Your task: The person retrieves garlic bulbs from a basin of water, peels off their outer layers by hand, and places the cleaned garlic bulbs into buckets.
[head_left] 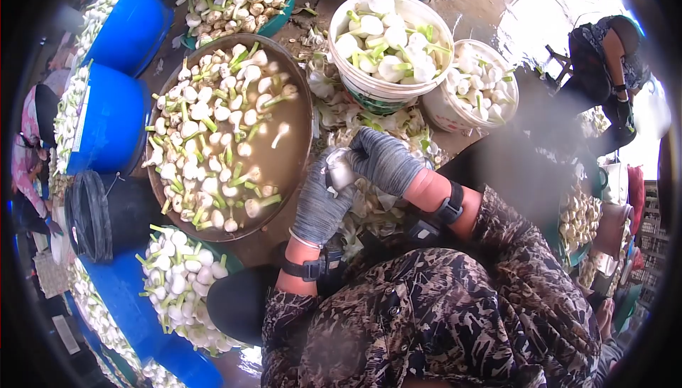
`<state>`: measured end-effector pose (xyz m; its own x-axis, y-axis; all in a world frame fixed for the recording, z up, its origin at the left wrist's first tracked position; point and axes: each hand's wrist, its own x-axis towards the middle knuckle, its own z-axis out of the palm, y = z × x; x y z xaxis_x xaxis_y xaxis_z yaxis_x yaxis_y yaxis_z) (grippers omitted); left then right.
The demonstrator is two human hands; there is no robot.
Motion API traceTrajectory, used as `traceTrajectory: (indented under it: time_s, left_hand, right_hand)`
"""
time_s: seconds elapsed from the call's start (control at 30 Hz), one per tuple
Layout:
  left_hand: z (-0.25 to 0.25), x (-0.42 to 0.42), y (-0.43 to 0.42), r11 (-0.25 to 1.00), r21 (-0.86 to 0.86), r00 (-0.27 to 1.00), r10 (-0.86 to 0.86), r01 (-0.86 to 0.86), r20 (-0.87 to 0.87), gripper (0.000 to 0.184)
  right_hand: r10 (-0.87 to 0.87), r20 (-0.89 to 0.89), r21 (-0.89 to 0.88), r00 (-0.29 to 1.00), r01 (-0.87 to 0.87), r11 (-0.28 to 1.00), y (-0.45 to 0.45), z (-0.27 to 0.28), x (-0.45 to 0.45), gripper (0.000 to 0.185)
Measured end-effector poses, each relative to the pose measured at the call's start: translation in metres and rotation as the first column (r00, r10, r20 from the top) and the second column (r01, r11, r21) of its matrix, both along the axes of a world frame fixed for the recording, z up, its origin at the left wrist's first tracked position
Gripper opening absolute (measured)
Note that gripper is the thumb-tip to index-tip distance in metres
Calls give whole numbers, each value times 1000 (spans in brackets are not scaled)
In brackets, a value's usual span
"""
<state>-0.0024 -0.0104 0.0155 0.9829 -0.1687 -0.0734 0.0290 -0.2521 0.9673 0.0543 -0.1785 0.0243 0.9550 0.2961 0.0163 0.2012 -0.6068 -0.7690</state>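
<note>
My left hand (323, 200), in a grey knitted glove, is wrapped round a white garlic bulb (341, 169). Against the bulb's right side, my right hand (387, 161) is closed, its gloved fingers curled; whatever it grips is hidden. Beneath both hands lies a heap of pale garlic peelings (376, 207). Left of them stands a wide round basin (302, 115) of brownish water with many garlic bulbs floating in it, short green stems still on. Beyond my hands, a white bucket (341, 75) is heaped with peeled garlic.
Another white bucket (444, 115) of garlic stands to the right. Blue tubs (106, 122) full of bulbs line the left side, near a black container (106, 210). Garlic (181, 281) is piled at lower left. Another person (611, 68) bends over at upper right; others are at far left.
</note>
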Motion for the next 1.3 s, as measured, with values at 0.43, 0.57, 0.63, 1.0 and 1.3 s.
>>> traceTrajectory:
  time_s: [0.43,0.57,0.63,1.0,1.3]
  left_hand:
    - [4,-6,11,832,-536,985,66,-143,-160,44]
    - [-6,0,20,890,-349,953,242,-293,-185,46]
    - [-12,0,13,958,-38,957,286,-285,48,50]
    - [-11,-13,0,911,-322,966,252,-257,-59,52]
    - [6,-6,7,862,-281,901,432,-422,-30,30]
  right_hand:
    - [175,-411,-555,895,-398,730,-35,-17,16,32]
    - [90,-269,126,959,-58,990,-27,-8,12,40]
    - [169,-325,241,930,-91,966,-15,25,6,34]
    - [-446,263,-429,855,518,740,-155,80,74,26]
    - [363,158,-404,918,-275,872,52,27,87,24]
